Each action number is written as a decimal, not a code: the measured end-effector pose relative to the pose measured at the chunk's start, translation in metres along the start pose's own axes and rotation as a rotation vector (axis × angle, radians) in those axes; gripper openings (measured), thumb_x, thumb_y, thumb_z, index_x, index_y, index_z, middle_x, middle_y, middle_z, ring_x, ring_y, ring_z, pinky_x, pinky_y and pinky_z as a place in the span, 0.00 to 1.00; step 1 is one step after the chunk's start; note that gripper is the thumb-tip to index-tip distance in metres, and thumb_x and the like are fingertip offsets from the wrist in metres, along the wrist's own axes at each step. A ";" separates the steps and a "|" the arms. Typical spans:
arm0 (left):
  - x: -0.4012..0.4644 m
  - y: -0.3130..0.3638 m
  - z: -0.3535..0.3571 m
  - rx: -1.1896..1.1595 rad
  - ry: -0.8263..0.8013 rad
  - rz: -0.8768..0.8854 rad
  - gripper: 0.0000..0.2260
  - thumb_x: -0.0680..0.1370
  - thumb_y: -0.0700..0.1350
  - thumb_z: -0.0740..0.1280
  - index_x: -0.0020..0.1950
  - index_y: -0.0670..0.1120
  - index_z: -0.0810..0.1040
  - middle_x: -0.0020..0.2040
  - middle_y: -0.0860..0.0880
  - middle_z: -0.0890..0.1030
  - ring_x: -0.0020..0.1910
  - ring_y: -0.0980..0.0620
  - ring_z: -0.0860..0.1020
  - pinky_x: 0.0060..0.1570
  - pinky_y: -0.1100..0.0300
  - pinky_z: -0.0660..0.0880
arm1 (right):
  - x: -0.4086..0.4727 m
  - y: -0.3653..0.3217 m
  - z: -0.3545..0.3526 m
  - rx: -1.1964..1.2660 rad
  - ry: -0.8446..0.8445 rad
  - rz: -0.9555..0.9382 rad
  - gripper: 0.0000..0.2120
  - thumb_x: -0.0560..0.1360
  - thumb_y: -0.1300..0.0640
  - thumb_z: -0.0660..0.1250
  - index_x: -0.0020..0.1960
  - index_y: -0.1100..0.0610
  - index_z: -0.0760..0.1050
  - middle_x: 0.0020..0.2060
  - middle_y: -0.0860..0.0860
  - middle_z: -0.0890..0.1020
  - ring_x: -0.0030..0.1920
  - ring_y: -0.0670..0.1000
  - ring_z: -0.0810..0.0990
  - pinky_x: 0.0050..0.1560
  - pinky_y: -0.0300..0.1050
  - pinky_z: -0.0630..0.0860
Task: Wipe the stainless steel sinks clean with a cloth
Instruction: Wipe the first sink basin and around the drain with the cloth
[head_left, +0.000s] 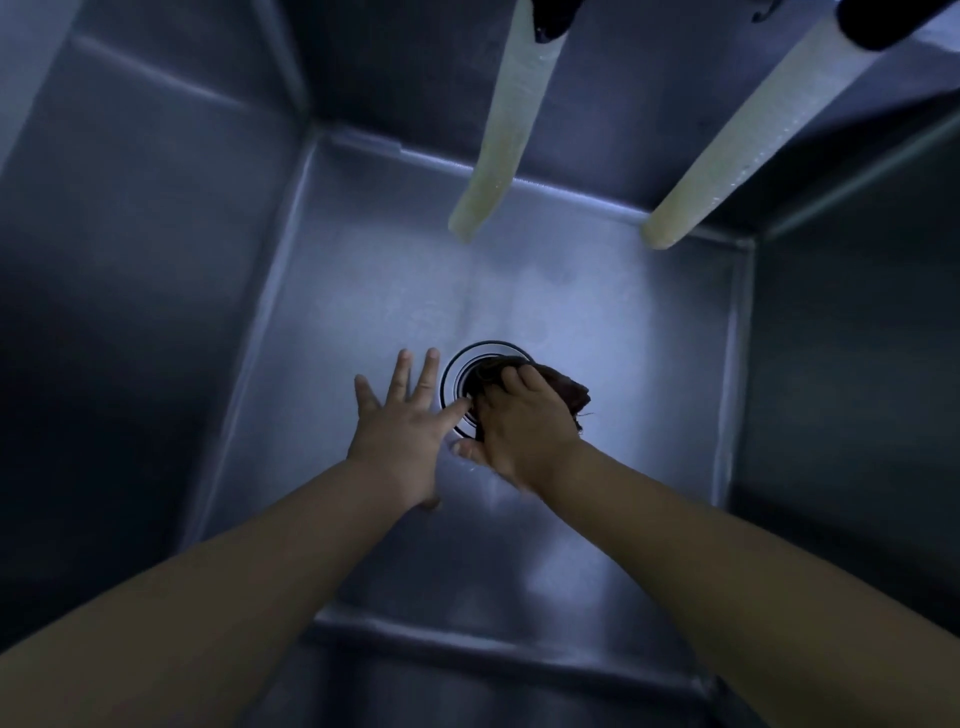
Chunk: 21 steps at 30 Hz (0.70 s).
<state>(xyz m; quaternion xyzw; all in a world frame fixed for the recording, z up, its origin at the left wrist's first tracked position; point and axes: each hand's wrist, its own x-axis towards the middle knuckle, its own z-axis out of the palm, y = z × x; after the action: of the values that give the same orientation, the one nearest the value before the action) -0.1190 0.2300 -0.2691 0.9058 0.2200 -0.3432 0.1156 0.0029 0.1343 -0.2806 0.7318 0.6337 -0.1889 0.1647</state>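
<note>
Bunching under the right hand's (519, 431) grip, the cloth (563, 391) covers the drain (457, 374).

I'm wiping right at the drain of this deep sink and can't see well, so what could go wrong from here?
1. The right hand holds the dark cloth on the drain; a loose edge could slip into the opening.
2. The left hand lies flat on the sink floor, which may be wet, so it might slide.
3. Two hoses hang above; rising fast might bump them.
</note>
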 end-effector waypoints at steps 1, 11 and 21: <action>0.000 0.000 0.000 0.000 0.000 0.001 0.52 0.61 0.57 0.76 0.75 0.60 0.46 0.73 0.45 0.26 0.72 0.39 0.28 0.67 0.30 0.43 | 0.001 0.000 -0.001 -0.006 -0.005 -0.002 0.34 0.78 0.35 0.44 0.66 0.57 0.71 0.61 0.53 0.76 0.62 0.55 0.65 0.67 0.49 0.56; 0.000 0.002 0.002 -0.005 0.008 -0.016 0.52 0.60 0.54 0.78 0.75 0.59 0.48 0.73 0.44 0.28 0.72 0.38 0.29 0.66 0.30 0.43 | -0.003 0.003 0.007 0.315 0.026 0.039 0.17 0.79 0.48 0.50 0.51 0.49 0.77 0.48 0.42 0.79 0.55 0.50 0.65 0.60 0.46 0.48; -0.003 0.002 0.000 -0.020 -0.009 -0.007 0.53 0.59 0.57 0.78 0.75 0.60 0.48 0.74 0.45 0.28 0.72 0.40 0.29 0.67 0.31 0.43 | -0.007 0.006 0.016 0.134 0.161 -0.007 0.25 0.80 0.44 0.44 0.64 0.51 0.73 0.60 0.47 0.77 0.59 0.52 0.68 0.65 0.48 0.56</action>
<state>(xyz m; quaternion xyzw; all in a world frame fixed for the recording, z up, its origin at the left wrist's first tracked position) -0.1201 0.2274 -0.2666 0.9023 0.2259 -0.3455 0.1246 0.0069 0.1197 -0.2910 0.7518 0.6333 -0.1722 0.0634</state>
